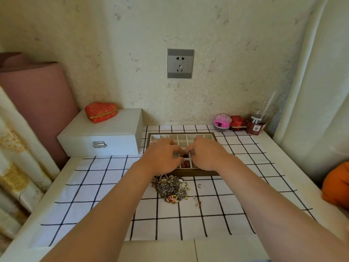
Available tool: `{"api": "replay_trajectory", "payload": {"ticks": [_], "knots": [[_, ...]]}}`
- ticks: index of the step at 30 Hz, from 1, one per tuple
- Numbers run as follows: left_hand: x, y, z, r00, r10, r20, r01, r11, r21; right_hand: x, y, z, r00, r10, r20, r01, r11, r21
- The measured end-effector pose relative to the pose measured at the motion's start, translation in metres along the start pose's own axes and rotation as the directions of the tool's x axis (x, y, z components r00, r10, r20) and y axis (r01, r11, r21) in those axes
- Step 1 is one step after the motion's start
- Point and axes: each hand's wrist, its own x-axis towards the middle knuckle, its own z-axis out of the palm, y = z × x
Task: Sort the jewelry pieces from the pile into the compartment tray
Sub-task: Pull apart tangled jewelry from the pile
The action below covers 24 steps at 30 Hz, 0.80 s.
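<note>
Two hands, a left hand (162,157) and a right hand (207,154); one tray (196,173); one jewelry pile (171,188), with perhaps three loose pieces (200,185) at its three to five o'clock; one white box (105,133), one heart-shaped case (101,112), one cup (257,120), one socket (180,63).

Left hand (162,157) and right hand (207,156) stretch forward side by side, palms down, fingers bent, fingertips nearly meeting.

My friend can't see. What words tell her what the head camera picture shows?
A left hand and right hand meet over a wooden compartment tray on a checked cloth. A tangled jewelry pile lies by the tray's near edge.
</note>
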Motion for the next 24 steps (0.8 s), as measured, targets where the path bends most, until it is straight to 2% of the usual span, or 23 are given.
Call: {"api": "replay_trajectory", "payload": {"ticks": [4, 6, 12, 14, 18, 21, 24], "knots": [[-0.002, 0.004, -0.001, 0.997, 0.001, 0.082, -0.011, 0.992, 0.128, -0.004, 0.005, 0.001, 0.999, -0.014, 0.028, 0.014, 1.0, 0.008], [-0.003, 0.006, -0.002, 0.996, -0.005, 0.092, -0.005, 0.993, 0.115, -0.007, 0.006, 0.003, 0.999, -0.025, 0.031, 0.025, 1.0, 0.012], [-0.019, 0.012, -0.01, 0.997, 0.009, -0.076, -0.013, 0.999, -0.042, -0.027, 0.002, -0.004, 0.987, -0.103, -0.124, 0.122, 0.98, 0.158], [-0.028, 0.017, -0.015, 0.994, 0.029, -0.105, -0.036, 0.997, -0.069, -0.038, -0.002, -0.003, 0.988, -0.114, -0.104, 0.134, 0.968, 0.214], [-0.046, 0.028, -0.017, 0.999, 0.036, -0.027, -0.039, 0.994, -0.107, -0.055, -0.006, 0.001, 0.989, -0.146, -0.01, 0.143, 0.955, 0.261], [-0.058, 0.035, -0.015, 0.998, 0.062, 0.028, -0.059, 0.993, -0.106, -0.064, -0.007, 0.006, 0.985, -0.167, 0.035, 0.156, 0.964, 0.215], [-0.066, 0.037, -0.011, 0.992, 0.107, 0.061, -0.105, 0.994, -0.022, -0.069, -0.006, 0.014, 0.983, -0.179, 0.049, 0.169, 0.972, 0.162]]}}
